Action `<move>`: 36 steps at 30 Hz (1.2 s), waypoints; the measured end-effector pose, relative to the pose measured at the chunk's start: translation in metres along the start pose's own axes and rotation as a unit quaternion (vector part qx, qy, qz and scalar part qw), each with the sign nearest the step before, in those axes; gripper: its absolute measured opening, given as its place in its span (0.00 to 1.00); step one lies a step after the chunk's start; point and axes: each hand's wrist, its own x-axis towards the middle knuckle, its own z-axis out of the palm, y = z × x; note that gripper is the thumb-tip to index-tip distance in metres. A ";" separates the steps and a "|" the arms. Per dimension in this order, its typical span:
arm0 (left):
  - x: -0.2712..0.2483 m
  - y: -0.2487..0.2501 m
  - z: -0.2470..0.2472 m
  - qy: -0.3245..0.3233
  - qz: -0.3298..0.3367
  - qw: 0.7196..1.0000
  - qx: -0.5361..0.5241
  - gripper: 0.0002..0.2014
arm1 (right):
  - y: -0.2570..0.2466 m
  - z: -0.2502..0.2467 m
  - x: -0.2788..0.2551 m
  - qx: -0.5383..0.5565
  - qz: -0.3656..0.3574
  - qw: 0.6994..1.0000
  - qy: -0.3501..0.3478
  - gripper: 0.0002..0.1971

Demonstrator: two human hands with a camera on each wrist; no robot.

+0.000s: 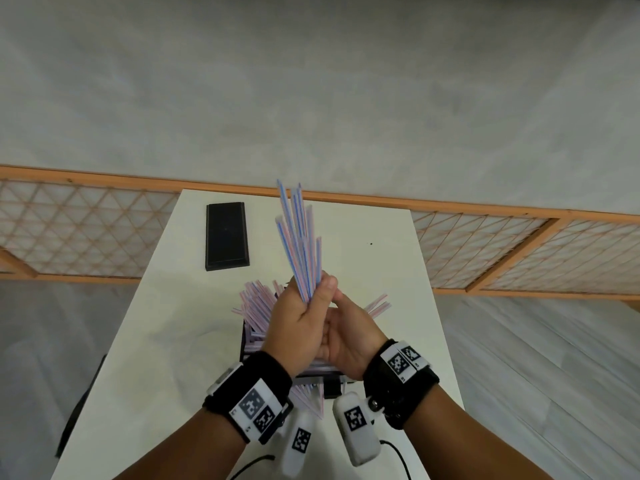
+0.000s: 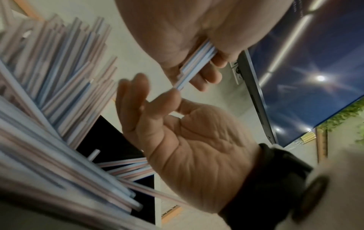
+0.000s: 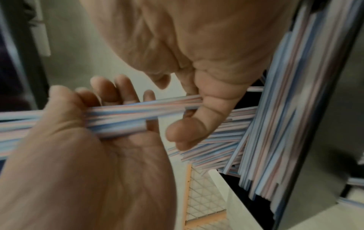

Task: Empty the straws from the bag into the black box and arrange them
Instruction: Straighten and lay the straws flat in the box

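Gripping a fanned bundle of striped straws [image 1: 300, 237] above the black box [image 1: 246, 336], the left hand [image 1: 298, 318] is tilting it away. The right hand [image 1: 348, 336] is resting open-fingered against the bundle's lower ends, while loose straws [image 1: 254, 306] are spilling over the box's rim beside the black lid [image 1: 227, 235] on the white table [image 1: 381, 244].

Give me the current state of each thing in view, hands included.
Straw bundle: lifted, fanned, in left hand's grip.
Left hand: holds the bundle.
Right hand: fingers straight, touching the bundle's lower ends.
Black box: open, straws piled crooked.
Black lid: off, flat on table.
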 end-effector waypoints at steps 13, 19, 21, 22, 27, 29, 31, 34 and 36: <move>0.000 -0.013 -0.005 0.049 -0.088 0.994 -0.040 0.21 | 0.001 -0.010 -0.013 -0.009 -0.041 0.997 -0.064 0.17; -0.008 -0.021 -0.027 0.010 -0.176 0.980 -0.095 0.16 | -0.006 -0.028 -0.018 -0.480 -0.179 0.859 0.017 0.04; -0.014 -0.027 -0.041 0.011 -0.199 0.974 -0.111 0.14 | -0.004 -0.042 -0.013 -0.609 -0.206 0.765 0.033 0.07; -0.016 -0.031 -0.049 0.031 -0.209 0.968 -0.134 0.13 | -0.001 -0.051 -0.010 -0.647 -0.206 0.733 0.037 0.07; -0.023 -0.048 -0.074 0.111 -0.278 0.930 -0.211 0.16 | 0.013 -0.082 -0.004 -0.740 -0.157 0.653 0.046 0.13; -0.024 -0.050 -0.072 0.134 -0.297 0.922 -0.207 0.12 | 0.018 -0.081 -0.002 -0.766 -0.152 0.623 0.050 0.14; -0.024 -0.052 -0.069 0.150 -0.307 0.914 -0.216 0.10 | 0.022 -0.077 0.001 -0.794 -0.144 0.589 0.054 0.16; -0.025 -0.051 -0.064 0.181 -0.312 0.908 -0.215 0.09 | 0.023 -0.071 0.005 -0.811 -0.136 0.566 0.061 0.18; -0.025 -0.048 -0.065 0.220 -0.306 0.907 -0.189 0.08 | 0.023 -0.069 0.006 -0.816 -0.128 0.560 0.058 0.17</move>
